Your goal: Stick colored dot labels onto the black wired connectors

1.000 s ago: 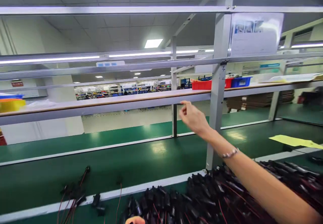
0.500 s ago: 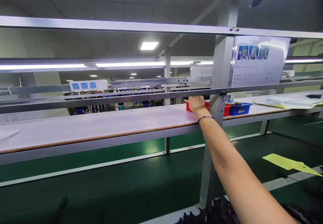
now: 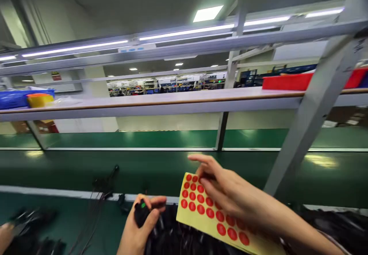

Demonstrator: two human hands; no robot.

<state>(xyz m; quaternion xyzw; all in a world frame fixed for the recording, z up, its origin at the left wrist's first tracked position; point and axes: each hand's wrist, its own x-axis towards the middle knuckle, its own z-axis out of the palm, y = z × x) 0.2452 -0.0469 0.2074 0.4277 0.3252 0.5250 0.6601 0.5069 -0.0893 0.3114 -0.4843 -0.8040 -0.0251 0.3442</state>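
My left hand is closed around a small black part that shows a green dot. Just to its right, my right hand lies over a yellow sheet of round red stickers, with thumb and bent fingers at its upper edge and the index finger stretched out. The sheet is tilted, and the forearm covers part of it. Below both hands is a heap of black parts, blurred by motion.
At the left edge another person's hand is beside black parts. Black wired pieces lie on the green belt. A slanting metal post stands right. The shelf carries a red bin and a yellow bin.
My right hand has left the red bin on the shelf and come down to the sticker sheet. My left hand has come into view with the black part. The view has swung.
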